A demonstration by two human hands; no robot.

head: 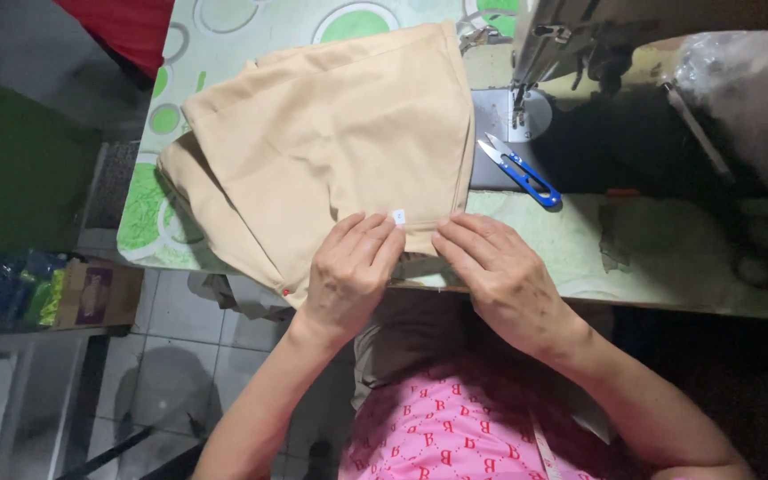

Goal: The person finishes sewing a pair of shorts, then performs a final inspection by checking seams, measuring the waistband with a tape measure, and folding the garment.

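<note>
While both hands press flat on the near edge of the folded beige cotton-like fabric piece [331,142], the step in hand looks like aligning and smoothing its hem at the table's front edge. The left hand [348,267] lies fingers-down on the cloth, its fingertips beside a small white square tag [399,215] stuck near the edge; it grips nothing, only presses. The right hand [495,271] rests just beside it, fingers spread and flat on the same edge, likewise pinching nothing that can be seen. The fabric lies on the table covered in a pale green circle-patterned plastic sheet [580,244], one corner hanging over the front.

Just beyond the right hand, the blue-handled metal thread snips [519,169] lie apart from the cloth, near the grey needle plate [495,120] of the sewing machine [580,36].

By my judgement, the next move calls for keeping the layers matched at the tag while the edge is shifted right, towards the needle.
</note>
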